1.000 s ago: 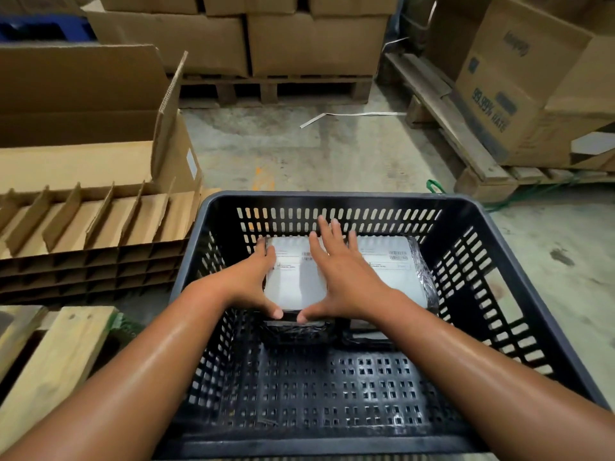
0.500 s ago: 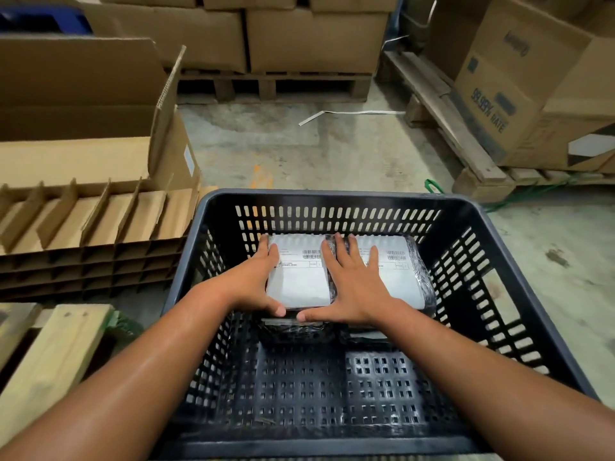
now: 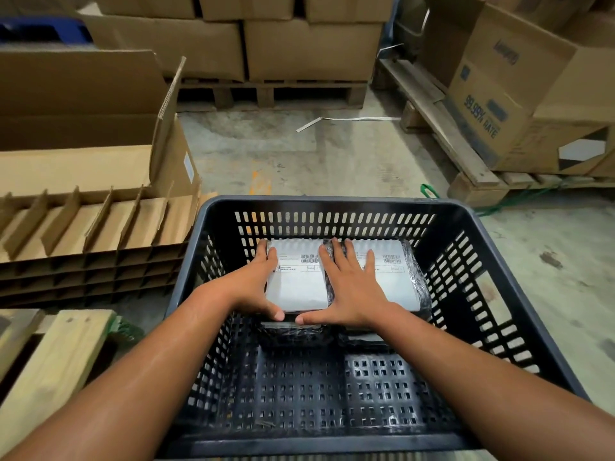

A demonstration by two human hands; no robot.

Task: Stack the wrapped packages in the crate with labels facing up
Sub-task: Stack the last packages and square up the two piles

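Note:
A black slotted plastic crate [image 3: 332,202] stands on the floor in front of me. Two black-wrapped packages lie side by side against its far wall, white labels up: the left package [image 3: 299,287] and the right package [image 3: 396,277]. Each seems to rest on another wrapped package beneath. My left hand [image 3: 256,284] clasps the left package's left edge, thumb at its near corner. My right hand [image 3: 349,287] lies flat across the seam between the two, fingers spread, thumb at the left package's near edge.
Stacked cardboard divider sheets [image 3: 90,234] and an open carton [image 3: 83,128] lie left of the crate. A wooden pallet [image 3: 50,367] sits near left. Cartons on pallets [image 3: 279,44] stand behind and at right [image 3: 499,104]. Concrete floor [image 3: 316,161] lies beyond the crate.
My right hand has slid rightward off the left package's label onto the seam between the two packages. The left package has settled against the right one. My left hand has barely moved.

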